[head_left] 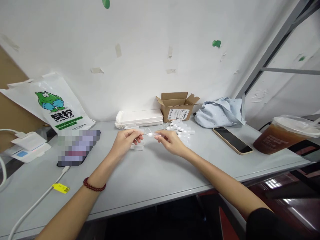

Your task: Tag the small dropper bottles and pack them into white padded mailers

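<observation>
Pinching a small white plastic piece (150, 134) above the grey table (140, 176), left hand (125, 141) and right hand (170, 141) meet; similar clear-bagged pieces (181, 128) lie before a cardboard box (177, 106).

Grey table (150, 176), far edge at twelve o'clock. An open cardboard box (178, 106) is shown at twelve, flanked at eleven by a stack of white sheets (139, 118) and at one by a pale blue fabric bag (220, 112). A smartphone (232, 140) is laid at two, a sealed drink cup (282, 135) at three, a printed plastic bag (53, 103) at ten, a yellow-tagged cable (60, 188) at eight.
</observation>
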A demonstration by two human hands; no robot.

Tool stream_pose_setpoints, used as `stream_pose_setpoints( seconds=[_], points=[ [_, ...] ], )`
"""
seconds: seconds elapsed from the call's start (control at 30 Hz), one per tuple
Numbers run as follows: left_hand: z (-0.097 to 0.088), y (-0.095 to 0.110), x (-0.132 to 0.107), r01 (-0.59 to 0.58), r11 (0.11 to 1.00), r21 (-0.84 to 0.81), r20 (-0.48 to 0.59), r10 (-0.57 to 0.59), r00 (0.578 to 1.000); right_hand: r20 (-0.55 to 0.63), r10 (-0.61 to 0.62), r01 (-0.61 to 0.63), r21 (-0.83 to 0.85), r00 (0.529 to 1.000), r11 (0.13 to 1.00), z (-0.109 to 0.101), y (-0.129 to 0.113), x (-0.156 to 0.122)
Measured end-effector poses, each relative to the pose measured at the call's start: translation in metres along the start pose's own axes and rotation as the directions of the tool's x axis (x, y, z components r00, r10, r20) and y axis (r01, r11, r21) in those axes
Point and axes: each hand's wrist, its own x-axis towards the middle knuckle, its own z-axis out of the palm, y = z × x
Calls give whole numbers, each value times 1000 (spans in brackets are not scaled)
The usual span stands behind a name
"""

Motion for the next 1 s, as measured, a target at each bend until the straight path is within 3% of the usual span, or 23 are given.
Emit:
stream_pose_setpoints(
  seconds=[0.1,0.23,0.3,0.37,0.43,0.53,0.6,0.8,1.0],
  points=[
    [-3,1,1,-45,994,99,0,45,999,-4,-1,1,6,1000,1000,0,0,0],
    [0,-4,2,-115,970,213,197,73,978,40,-1,1,-2,999,1000,3,1,-2],
    [0,-5,3,-120,967,226,244,63,968,78,-10,10,-7,997,1000,3,4,-1],
    [-6,-4,7,-104,969,223,183,63,981,81,-6,10,-43,997,999,0,9,1],
    [-17,-4,12,-85,979,187,14,84,996,39,8,-2,-153,999,988,-7,18,4],
    [-35,-10,23,-75,988,133,-251,107,962,17,-12,18,-440,1000,898,-21,37,7],
    [-45,-21,31,-68,983,173,-322,121,939,21,13,1,-570,1000,822,-30,50,8],
    [-58,-56,49,-31,944,328,-306,137,942,7,160,-121,-621,987,774,-44,74,9],
    [-56,-63,54,-31,924,382,-313,161,936,37,190,-130,-601,981,789,-44,84,9]
  ],
)
